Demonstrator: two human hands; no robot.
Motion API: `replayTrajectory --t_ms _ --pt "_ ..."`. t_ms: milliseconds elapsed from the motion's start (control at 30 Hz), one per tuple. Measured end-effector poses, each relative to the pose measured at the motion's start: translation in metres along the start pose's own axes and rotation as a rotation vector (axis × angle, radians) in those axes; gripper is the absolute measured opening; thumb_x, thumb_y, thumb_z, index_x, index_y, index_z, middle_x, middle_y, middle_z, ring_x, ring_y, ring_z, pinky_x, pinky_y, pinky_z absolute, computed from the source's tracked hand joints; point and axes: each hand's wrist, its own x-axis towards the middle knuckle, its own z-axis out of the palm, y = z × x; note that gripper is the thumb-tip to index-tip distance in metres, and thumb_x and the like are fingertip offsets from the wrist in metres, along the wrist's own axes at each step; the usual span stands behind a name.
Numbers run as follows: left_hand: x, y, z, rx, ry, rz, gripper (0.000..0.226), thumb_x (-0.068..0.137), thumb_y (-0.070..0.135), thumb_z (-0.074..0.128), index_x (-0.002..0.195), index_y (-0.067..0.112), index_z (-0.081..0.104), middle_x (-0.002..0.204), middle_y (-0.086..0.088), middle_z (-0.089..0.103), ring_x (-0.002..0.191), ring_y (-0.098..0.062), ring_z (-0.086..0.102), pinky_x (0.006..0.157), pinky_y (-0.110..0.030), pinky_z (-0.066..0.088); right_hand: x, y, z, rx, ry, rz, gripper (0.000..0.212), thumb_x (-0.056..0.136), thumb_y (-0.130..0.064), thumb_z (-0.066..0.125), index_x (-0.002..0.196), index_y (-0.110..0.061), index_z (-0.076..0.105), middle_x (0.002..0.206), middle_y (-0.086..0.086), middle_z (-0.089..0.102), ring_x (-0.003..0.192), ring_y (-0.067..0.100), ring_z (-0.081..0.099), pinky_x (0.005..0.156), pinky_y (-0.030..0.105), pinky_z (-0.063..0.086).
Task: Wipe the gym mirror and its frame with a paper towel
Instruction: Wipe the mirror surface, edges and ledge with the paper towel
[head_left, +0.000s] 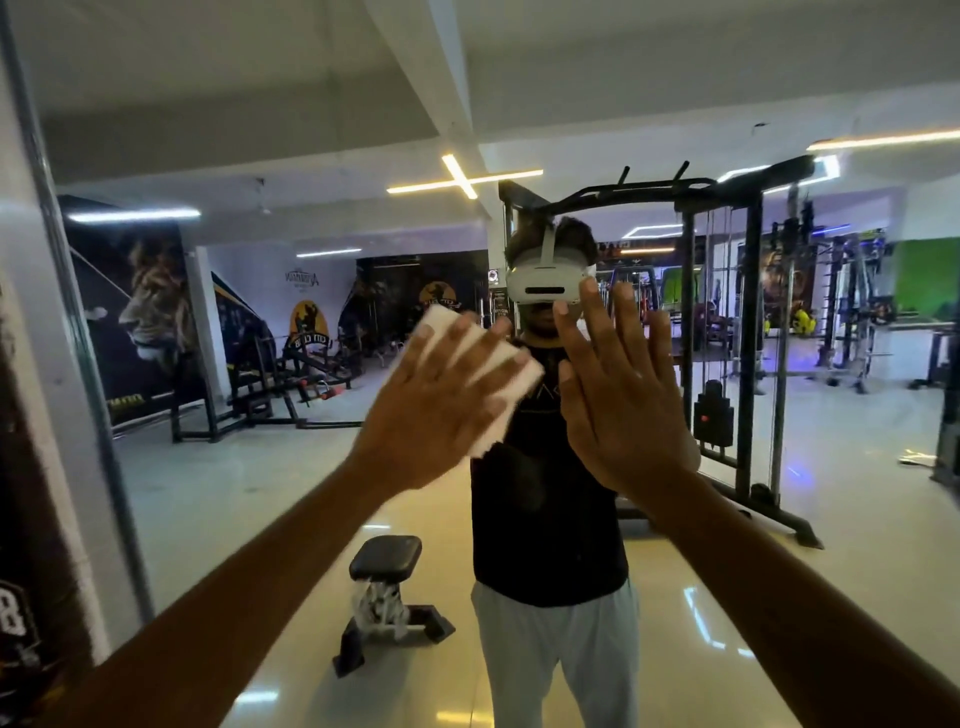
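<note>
Mirror (779, 519): my flat left hand (441, 410) pins the towel (498, 364); bare splayed right hand (623, 405) at three o'clock may smudge the glass.

Both arms are reaching up from the lower corners toward frame centre; the left hand (434, 402) and right hand (621, 387) are spreading straight fingers, palms facing away.

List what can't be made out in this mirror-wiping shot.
- Paper towel, head view: mostly covered by the left hand pressing it flat; its full size is hidden.
- Mirror frame: only the left strip shows; the rest is cut off by the picture's edges.
- Right hand: whether the palm touches the glass cannot be told.
- Smears on the glass: too faint to tell.
</note>
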Motion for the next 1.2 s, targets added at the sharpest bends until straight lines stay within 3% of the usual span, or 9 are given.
replayTrajectory --t_ms 167,300,367,567,733,800,933,1100,1200 --pt "0.021 -0.043 -0.006 -0.095 0.225 -0.633 0.064 0.118 0.046 0.026 0.176 0.028 0.007 0.183 -0.012 0.000 0.169 -0.040 -0.001 0.135 -0.063 0.001 0.000 0.000 0.004 -0.037 -0.007 0.019 0.065 0.118 -0.044 0.033 0.177 -0.024 0.016 0.186 0.006 -0.002 0.171 0.033 -0.007 0.135 0.066 0.008" --pt "-0.021 0.038 0.015 -0.111 0.032 -0.195 0.064 0.118 0.044 0.032 0.176 0.029 0.008 0.183 -0.011 -0.004 0.169 -0.040 -0.004 0.134 -0.066 0.004 0.000 -0.004 0.005 -0.035 -0.007 0.026 0.066 0.118 -0.047 0.033 0.177 -0.024 0.016 0.186 0.007 -0.003 0.171 0.035 -0.007 0.134 0.067 0.007" --pt "-0.042 0.023 0.017 -0.076 -0.029 -0.023 0.061 0.118 0.046 0.028 0.175 0.033 0.010 0.184 -0.005 -0.003 0.170 -0.035 -0.004 0.134 -0.065 0.006 0.000 -0.003 0.005 -0.042 -0.018 0.026 0.066 0.118 -0.047 0.035 0.177 -0.025 0.014 0.186 0.007 -0.004 0.171 0.035 -0.008 0.134 0.067 0.007" --pt "-0.022 -0.016 0.014 -0.160 0.213 -0.726 0.062 0.118 0.045 0.019 0.176 0.024 0.012 0.183 -0.012 0.003 0.169 -0.040 0.000 0.134 -0.066 0.005 -0.005 -0.007 0.006 -0.073 -0.016 0.023 0.068 0.117 -0.046 0.038 0.177 -0.026 0.014 0.185 0.008 -0.005 0.171 0.035 -0.009 0.134 0.067 0.006" --pt "-0.073 0.047 0.032 -0.154 -0.035 -0.157 0.063 0.117 0.049 0.030 0.175 0.032 0.011 0.184 -0.007 -0.002 0.169 -0.036 -0.005 0.132 -0.068 0.011 -0.024 -0.021 0.011 -0.063 -0.036 0.033 0.067 0.117 -0.045 0.039 0.177 -0.025 0.017 0.185 0.009 -0.003 0.171 0.037 -0.007 0.134 0.067 0.005" --pt "-0.078 0.013 0.034 -0.106 -0.011 -0.223 0.065 0.116 0.052 0.029 0.175 0.031 0.010 0.184 -0.008 -0.003 0.169 -0.037 -0.004 0.132 -0.068 0.011 -0.034 -0.024 0.012 -0.053 -0.033 0.038 0.067 0.117 -0.045 0.040 0.177 -0.024 0.018 0.185 0.010 -0.002 0.171 0.037 -0.007 0.134 0.067 0.006" --pt "-0.071 0.018 0.033 -0.216 0.139 -0.735 0.065 0.117 0.046 0.026 0.176 0.026 0.009 0.183 -0.012 -0.003 0.169 -0.041 -0.005 0.133 -0.067 0.003 -0.057 -0.030 0.016 -0.044 -0.036 0.071 0.066 0.117 -0.044 0.041 0.176 -0.023 0.021 0.185 0.010 0.000 0.171 0.036 -0.006 0.136 0.065 0.003" --pt "-0.086 0.078 0.043 -0.244 -0.018 -0.326 0.063 0.116 0.054 0.028 0.175 0.032 0.018 0.184 -0.006 -0.005 0.169 -0.033 -0.009 0.134 -0.064 -0.001 -0.071 -0.033 0.023 -0.023 -0.037 0.109 0.066 0.116 -0.043 0.042 0.176 -0.022 0.023 0.185 0.012 0.004 0.171 0.037 -0.003 0.136 0.065 0.003" --pt "-0.089 0.032 0.043 -0.174 0.039 -0.439 0.067 0.115 0.057 0.032 0.175 0.030 0.018 0.182 -0.007 -0.012 0.168 -0.030 -0.017 0.133 -0.056 -0.013 -0.077 -0.029 0.019 -0.038 -0.042 0.118 0.066 0.117 -0.042 0.044 0.176 -0.023 0.023 0.185 0.010 0.002 0.171 0.037 -0.004 0.136 0.065 0.004"
